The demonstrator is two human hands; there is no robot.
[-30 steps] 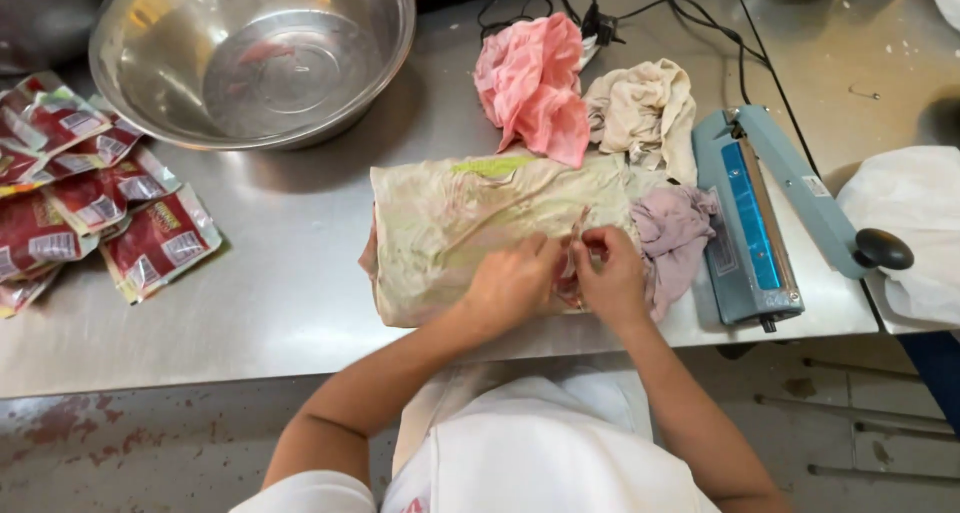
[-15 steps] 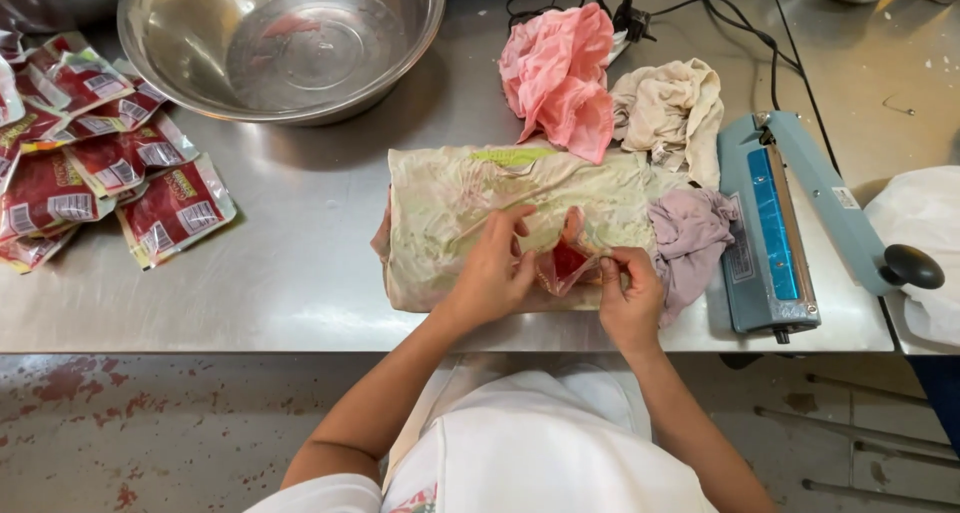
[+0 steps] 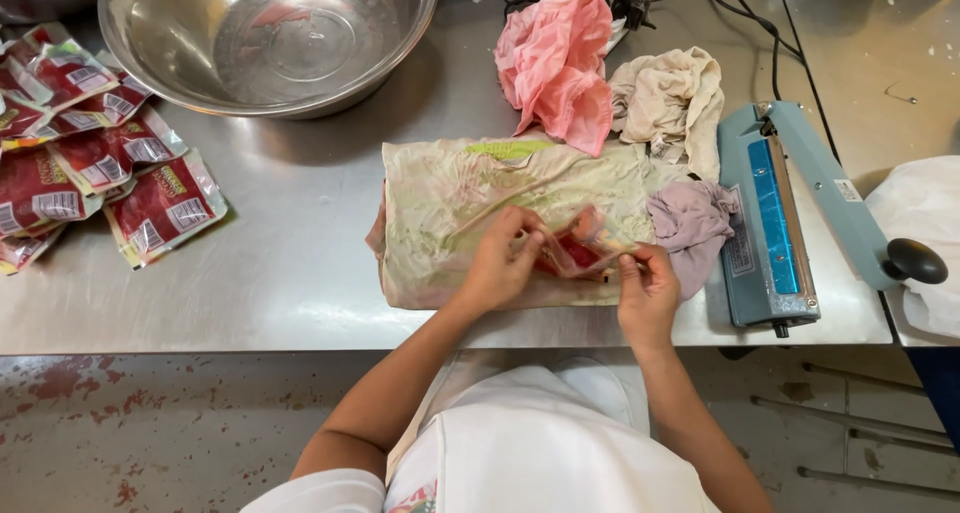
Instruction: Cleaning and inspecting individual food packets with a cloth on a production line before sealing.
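Small clear pouch (image 3: 578,253) with red filling is now lifted off the stained cloth (image 3: 470,198) and held between both hands. A second ago the hands were pressed together low on the cloth with nothing red showing; half a second ago the red just peeked out. So the pouch has come up into view and is being stretched or smoothed along its length.

Left hand (image 3: 500,263) pinches the left end, fingers curled tight on the film. Right hand (image 3: 645,288) pinches the right end the same way. Both grips narrow, both holding the pouch.

Pouch sits above the cloth's right half, near the table's (image 3: 300,293) front edge.

Around it: grey rag (image 3: 690,223) just beside the right hand, blue heat sealer (image 3: 770,223) further right (arm looks raised, knob at the end). Pink rag (image 3: 560,63) and beige rag (image 3: 670,98) behind the cloth. Steel bowl (image 3: 270,38) at the back left, pile of finished red packets (image 3: 90,158) far left, well apart from the hands.
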